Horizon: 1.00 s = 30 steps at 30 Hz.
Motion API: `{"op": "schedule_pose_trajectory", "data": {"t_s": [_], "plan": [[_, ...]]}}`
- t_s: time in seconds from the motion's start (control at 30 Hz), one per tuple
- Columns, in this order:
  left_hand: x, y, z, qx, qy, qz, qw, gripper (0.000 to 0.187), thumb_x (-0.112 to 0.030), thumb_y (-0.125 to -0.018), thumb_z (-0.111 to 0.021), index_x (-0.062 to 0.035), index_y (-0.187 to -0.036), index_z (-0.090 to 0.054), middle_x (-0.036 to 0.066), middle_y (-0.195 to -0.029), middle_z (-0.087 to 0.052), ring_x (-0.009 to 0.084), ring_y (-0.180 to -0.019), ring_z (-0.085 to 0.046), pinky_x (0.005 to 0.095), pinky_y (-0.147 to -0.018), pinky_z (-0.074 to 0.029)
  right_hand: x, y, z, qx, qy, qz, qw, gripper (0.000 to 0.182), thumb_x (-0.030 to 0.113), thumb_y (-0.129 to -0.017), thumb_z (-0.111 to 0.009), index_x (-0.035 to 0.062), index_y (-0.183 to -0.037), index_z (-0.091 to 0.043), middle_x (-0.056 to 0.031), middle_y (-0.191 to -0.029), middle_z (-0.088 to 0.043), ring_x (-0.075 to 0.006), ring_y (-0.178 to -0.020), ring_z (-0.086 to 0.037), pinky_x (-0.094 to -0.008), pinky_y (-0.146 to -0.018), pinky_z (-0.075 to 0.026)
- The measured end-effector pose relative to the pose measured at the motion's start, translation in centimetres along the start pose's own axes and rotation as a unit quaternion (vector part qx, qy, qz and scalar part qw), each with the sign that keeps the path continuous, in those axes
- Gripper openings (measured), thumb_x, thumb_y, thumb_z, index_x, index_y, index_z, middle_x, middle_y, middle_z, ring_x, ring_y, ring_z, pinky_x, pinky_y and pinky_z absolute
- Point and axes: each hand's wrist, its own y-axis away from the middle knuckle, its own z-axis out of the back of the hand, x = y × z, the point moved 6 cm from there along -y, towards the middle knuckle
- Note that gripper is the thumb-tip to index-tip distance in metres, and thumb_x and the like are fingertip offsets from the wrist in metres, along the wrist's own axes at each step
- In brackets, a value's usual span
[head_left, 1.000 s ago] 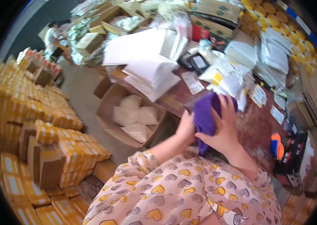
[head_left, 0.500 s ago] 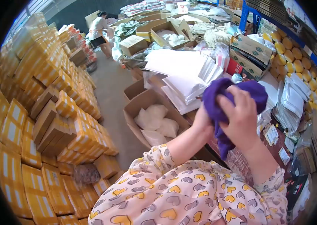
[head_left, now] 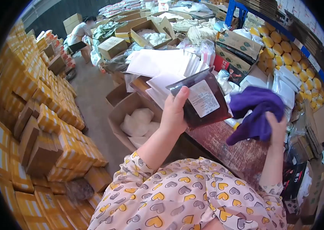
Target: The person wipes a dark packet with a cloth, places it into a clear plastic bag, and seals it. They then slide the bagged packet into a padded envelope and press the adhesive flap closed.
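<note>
My left hand (head_left: 174, 113) grips a dark, glossy sealed pouch (head_left: 220, 106), its thumb lying over the upper left face. A white printed label (head_left: 204, 99) is stuck on the side facing me; its text is too small to read. To the right, my right hand (head_left: 278, 130) is closed on the edge of a crumpled purple cloth (head_left: 257, 113), which hangs loosely over the worn reddish tabletop (head_left: 223, 143). The pouch and the cloth are apart in the hands. White envelopes (head_left: 156, 63) lie in a stack just beyond the pouch.
An open carton (head_left: 118, 119) with white packets stands left of the table. Taped yellow boxes (head_left: 54, 122) are piled along the left. Yellow-lidded containers (head_left: 284, 51) fill the right side behind a blue rack (head_left: 229, 13). Another person (head_left: 78, 38) bends over at the far left.
Both hands were bunched together in the purple cloth. Now the dark pouch shows in my left hand, and my right hand has drawn the cloth away to the right. The view has shifted.
</note>
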Motion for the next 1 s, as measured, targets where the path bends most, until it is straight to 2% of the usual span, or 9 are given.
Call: {"op": "schedule_pose_trajectory", "data": {"t_s": [0.1, 0.23, 0.3, 0.43, 0.67, 0.7, 0.83, 0.93, 1.0], "plan": [[1.0, 0.0, -0.5, 0.002, -0.037, 0.007, 0.999, 0.04, -0.027, -0.08, -0.06, 0.0011, -0.106, -0.049, 0.007, -0.097, -0.057, 0.0164, -0.087, -0.056, 0.0313, -0.079, -0.044, 4.0, 3.0, 1.5, -0.085, -0.182, 0.038, 0.979, 0.036, 0.008, -0.078, -0.054, -0.0021, -0.112, -0.048, -0.01, -0.102, -0.055, -0.0177, -0.088, -0.056, -0.0301, -0.075, -0.046], [2.9, 0.8, -2.1, 0.038, -0.209, -0.034, 0.977, 0.035, -0.017, -0.077, -0.063, 0.0028, -0.102, -0.049, 0.007, -0.092, -0.057, 0.0115, -0.081, -0.054, 0.0269, -0.073, -0.045, 6.9, 8.1, -8.2, 0.31, -0.195, -0.09, 0.926, 0.076, 0.02, -0.058, -0.075, -0.0026, -0.122, -0.04, -0.0156, -0.127, -0.04, -0.0298, -0.118, -0.038, -0.0385, -0.1, -0.028], [3.1, 1.2, -3.1, 0.064, -0.317, -0.069, 0.944, 0.033, -0.012, -0.074, -0.065, 0.0028, -0.099, -0.05, 0.007, -0.09, -0.057, 0.009, -0.079, -0.053, 0.0262, -0.071, -0.045, 8.2, 7.3, -9.6, 0.182, 0.194, 0.301, 0.916, 0.09, 0.019, -0.054, -0.08, 0.0083, -0.13, -0.033, -0.0141, -0.133, -0.029, -0.0261, -0.123, -0.031, -0.0333, -0.099, -0.029], [3.8, 1.5, -2.3, 0.047, -0.275, 0.042, 0.959, 0.032, -0.015, -0.074, -0.066, 0.0014, -0.097, -0.051, 0.006, -0.088, -0.058, 0.0102, -0.08, -0.053, 0.026, -0.072, -0.045, 3.3, 5.0, -9.6, 0.273, -0.236, 0.014, 0.933, 0.089, 0.029, -0.053, -0.08, 0.004, -0.127, -0.037, -0.0136, -0.131, -0.032, -0.0228, -0.12, -0.035, -0.0348, -0.099, -0.03], [7.0, 0.9, -0.6, 0.114, -0.176, 0.066, 0.976, 0.034, -0.018, -0.076, -0.064, -0.001, -0.102, -0.049, 0.005, -0.092, -0.055, 0.0118, -0.083, -0.052, 0.0258, -0.076, -0.043, -4.2, 8.7, -8.9, 0.219, -0.191, -0.034, 0.956, 0.075, 0.027, -0.064, -0.069, 0.0039, -0.127, -0.036, -0.0119, -0.13, -0.034, -0.0216, -0.119, -0.036, -0.0341, -0.099, -0.029], [7.1, 1.0, -0.7, 0.098, -0.272, 0.029, 0.957, 0.037, -0.017, -0.076, -0.062, -0.0016, -0.106, -0.046, 0.007, -0.096, -0.053, 0.0135, -0.086, -0.052, 0.0256, -0.076, -0.042, -4.3, 10.1, -9.2, 0.201, -0.145, 0.006, 0.969, 0.073, 0.027, -0.066, -0.068, 0.0039, -0.127, -0.036, -0.0116, -0.13, -0.035, -0.0214, -0.119, -0.036, -0.034, -0.1, -0.029], [6.5, 2.4, -2.5, 0.109, -0.708, -0.268, 0.644, 0.058, -0.02, -0.078, -0.057, -0.0052, -0.128, -0.033, 0.022, -0.115, -0.044, 0.038, -0.105, -0.042, 0.0434, -0.091, -0.031, -4.1, 12.4, -8.4, 0.183, -0.078, 0.085, 0.976, 0.064, 0.026, -0.073, -0.061, 0.0038, -0.128, -0.036, -0.0105, -0.129, -0.036, -0.0206, -0.118, -0.037, -0.0336, -0.1, -0.028], [9.6, 3.1, -1.0, 0.154, -0.706, -0.167, 0.67, 0.065, -0.023, -0.077, -0.058, -0.0074, -0.132, -0.027, 0.025, -0.126, -0.033, 0.0403, -0.114, -0.035, 0.0427, -0.096, -0.028, -6.2, 11.3, -9.6, 0.191, -0.062, 0.089, 0.976, 0.057, 0.025, -0.079, -0.056, 0.0038, -0.128, -0.035, -0.0097, -0.129, -0.037, -0.02, -0.117, -0.037, -0.0332, -0.1, -0.028], [10.6, 4.8, -1.7, 0.206, -0.575, -0.105, 0.785, 0.086, -0.028, -0.075, -0.064, -0.0063, -0.137, -0.009, 0.022, -0.137, -0.019, 0.0353, -0.128, -0.02, 0.0386, -0.103, -0.019, -8.2, 9.2, -10.0, 0.218, -0.09, 0.054, 0.97, 0.053, 0.024, -0.083, -0.053, 0.0037, -0.128, -0.035, -0.0091, -0.128, -0.038, -0.0196, -0.117, -0.038, -0.033, -0.101, -0.027]]}}
